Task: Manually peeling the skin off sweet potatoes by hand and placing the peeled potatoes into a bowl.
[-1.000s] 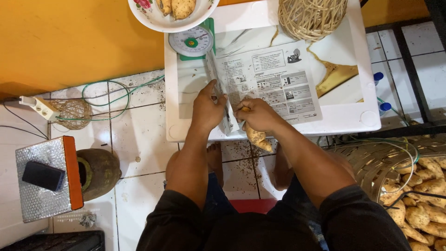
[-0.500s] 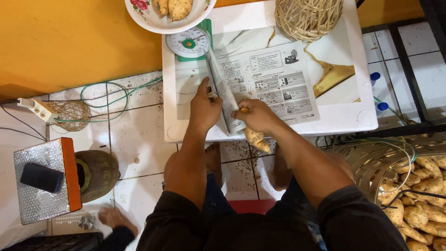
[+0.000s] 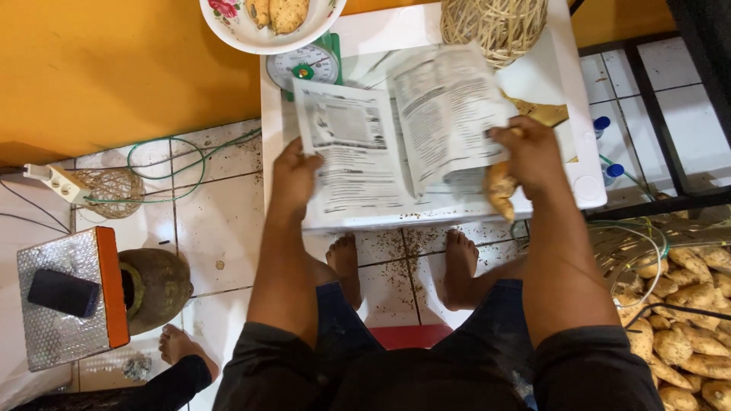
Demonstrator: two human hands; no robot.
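Printed newspaper sheets [image 3: 396, 144] lie spread over a low white table [image 3: 563, 91]. My left hand [image 3: 293, 171] holds the left edge of the left sheet. My right hand [image 3: 529, 156] grips the right sheet's edge, lifting it, together with a brown ginger root [image 3: 499, 190] that hangs below the fingers. Small dirt crumbs lie on the tiles by my bare feet [image 3: 403, 262].
A green kitchen scale [image 3: 308, 65] carries a floral bowl [image 3: 236, 23] of ginger. A ball of rattan string [image 3: 495, 23] sits at the table's far end. A basket of ginger roots [image 3: 685, 304] is at right. At left: a foil box [image 3: 65, 301], a power strip [image 3: 49, 179], another person's foot [image 3: 179, 346].
The paper was folded narrow between my hands; now both hands have moved apart and opened it into two wide sheets. The right hand still carries the ginger root.
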